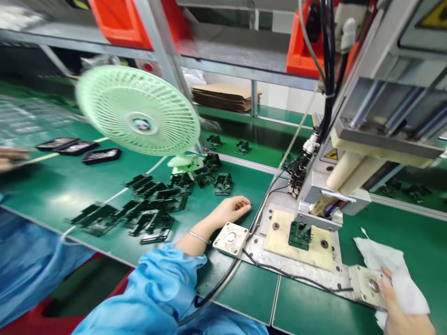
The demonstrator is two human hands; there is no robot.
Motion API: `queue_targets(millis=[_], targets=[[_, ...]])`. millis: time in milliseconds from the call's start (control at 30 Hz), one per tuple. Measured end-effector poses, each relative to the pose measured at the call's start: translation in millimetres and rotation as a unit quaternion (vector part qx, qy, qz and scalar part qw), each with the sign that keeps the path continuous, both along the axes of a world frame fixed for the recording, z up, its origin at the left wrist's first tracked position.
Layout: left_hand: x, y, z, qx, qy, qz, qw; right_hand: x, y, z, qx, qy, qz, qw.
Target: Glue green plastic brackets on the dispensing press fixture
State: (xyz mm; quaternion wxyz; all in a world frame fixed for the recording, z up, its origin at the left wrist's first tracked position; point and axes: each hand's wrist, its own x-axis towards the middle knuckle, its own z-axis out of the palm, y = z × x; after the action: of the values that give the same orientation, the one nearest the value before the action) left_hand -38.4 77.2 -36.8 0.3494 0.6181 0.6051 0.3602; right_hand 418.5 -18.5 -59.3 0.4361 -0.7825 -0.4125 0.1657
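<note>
Button plates: two square pale metal button plates, one (231, 238) at the left end of the press base, one (370, 285) at the right end.
Left hand (230, 209): empty, loosely curled on the green worktop (307, 307), just behind the left plate.
Right hand (401, 311): grips white crumpled cloth (391, 270), a finger touching the right plate.
Nearer: each hand to its own plate.

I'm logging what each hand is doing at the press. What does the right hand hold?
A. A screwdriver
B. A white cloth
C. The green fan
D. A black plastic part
B: the right hand at the lower right grips a crumpled white cloth beside the press's right button, while the left hand rests empty on the green table.
</note>
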Motion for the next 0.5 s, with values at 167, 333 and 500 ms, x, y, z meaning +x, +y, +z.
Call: queue_targets(millis=[167, 333, 500], targets=[[-1.0, 1.9, 3.2, -0.035, 0.003, 0.013, 0.999, -4.8, 7.2, 2.3, 0.023, 0.085, 0.02, 0.996], [2.0, -0.7, 11.4, -0.076, -0.009, 0.02, 0.997, -5.8, 5.4, 2.0, 0.086, 0.138, 0.051, 0.985], [6.8, -4.8, 21.6, -0.087, -0.03, 0.041, 0.995, -9.9, 3.0, 5.5, 0.13, 0.184, 0.049, 0.973]])
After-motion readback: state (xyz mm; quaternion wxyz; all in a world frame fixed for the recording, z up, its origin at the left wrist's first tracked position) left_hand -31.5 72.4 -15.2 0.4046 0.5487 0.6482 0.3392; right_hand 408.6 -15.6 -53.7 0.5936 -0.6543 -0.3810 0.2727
